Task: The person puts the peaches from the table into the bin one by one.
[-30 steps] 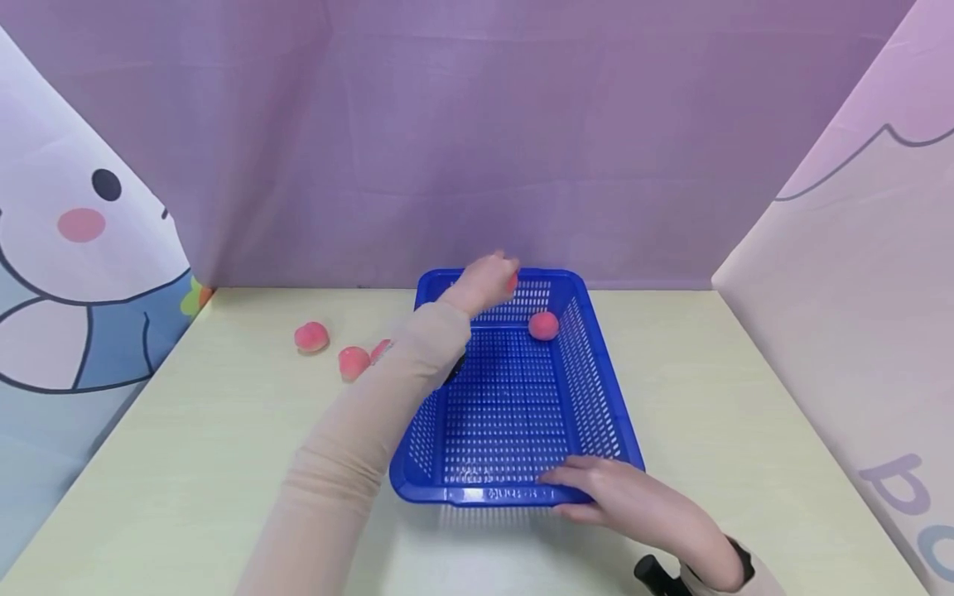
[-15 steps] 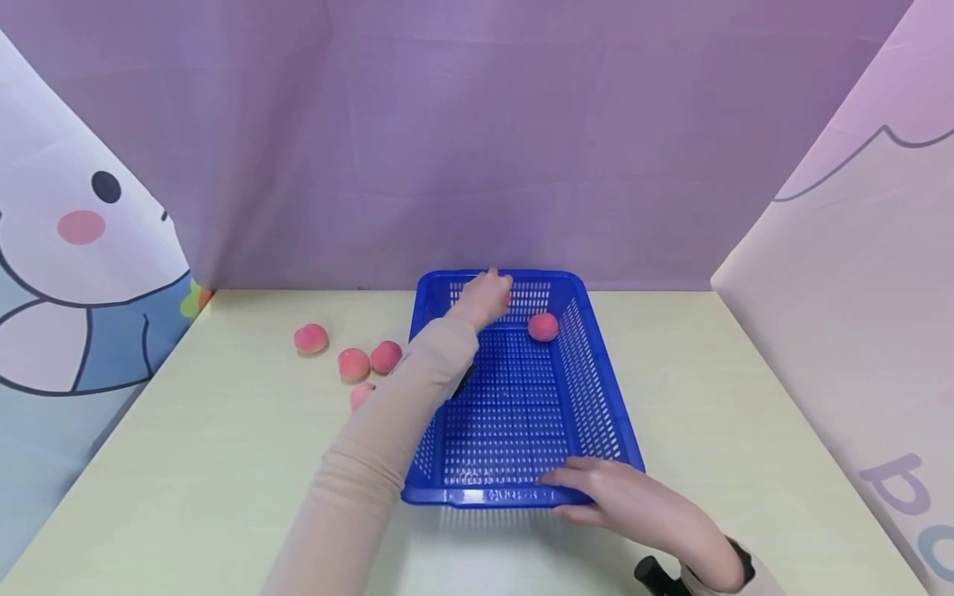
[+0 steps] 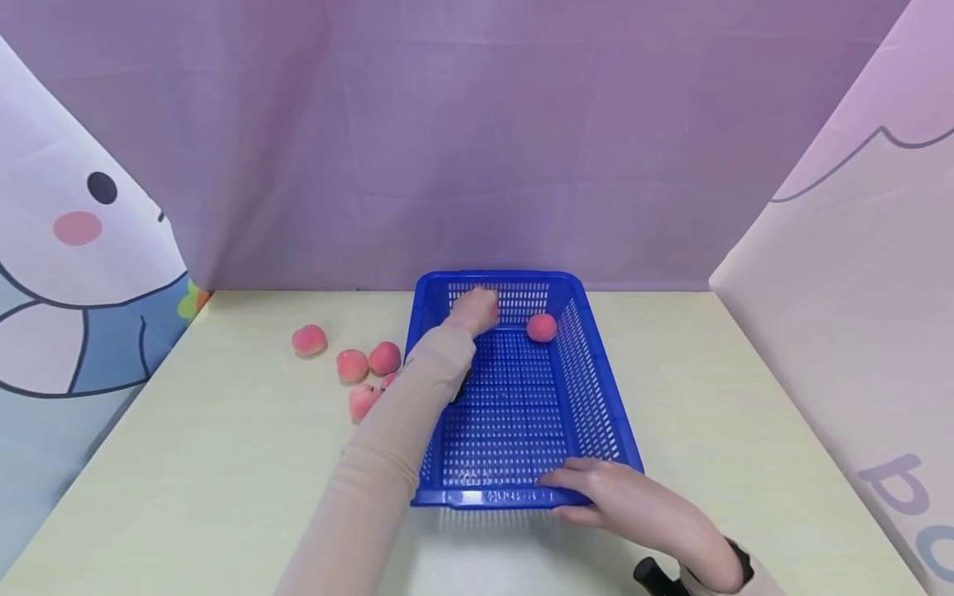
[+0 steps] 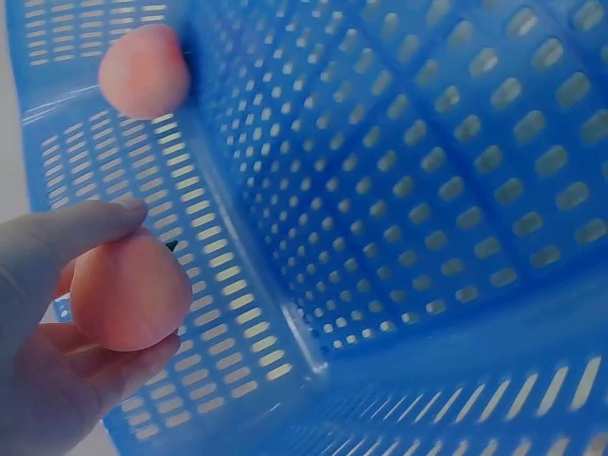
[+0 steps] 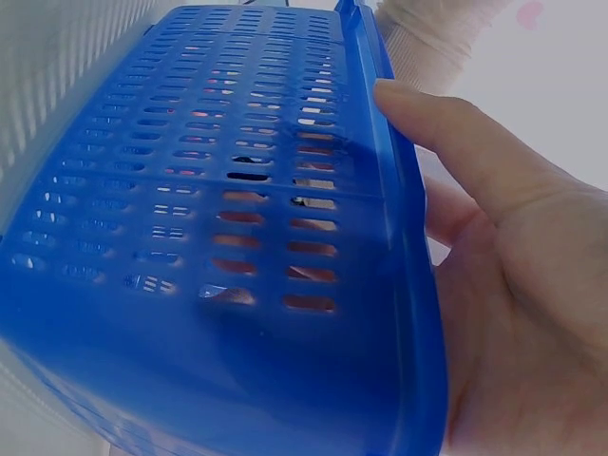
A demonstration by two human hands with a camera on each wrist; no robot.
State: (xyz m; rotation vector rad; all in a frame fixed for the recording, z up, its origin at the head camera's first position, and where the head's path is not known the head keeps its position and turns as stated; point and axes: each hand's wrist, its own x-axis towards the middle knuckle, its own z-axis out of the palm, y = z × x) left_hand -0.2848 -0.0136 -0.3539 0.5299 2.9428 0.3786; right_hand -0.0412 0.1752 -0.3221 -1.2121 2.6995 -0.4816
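Note:
A blue plastic basket (image 3: 514,498) with slotted walls stands on the table. Inside its far left corner, my left hand (image 3: 474,313) holds a pink peach (image 4: 131,290) between thumb and fingers; the left wrist view shows it in front of the end wall, a small green leaf at its top. Another peach (image 3: 542,328) lies on the basket floor at the far right. My right hand (image 3: 614,494) grips the near rim toward the right corner, its thumb outside the wall in the right wrist view and its fingers over the rim.
Several loose peaches (image 3: 352,366) lie on the pale table (image 3: 201,463) left of the basket, some partly behind my left sleeve (image 3: 380,447). A purple cloth backdrop (image 3: 477,149) rises right behind the basket. Printed panels (image 3: 842,273) stand at both sides.
My left hand has come down with the peach into the far left corner, shifting slightly left and nearer. The forearm has swung right, uncovering more table peaches. My right hand stays put.

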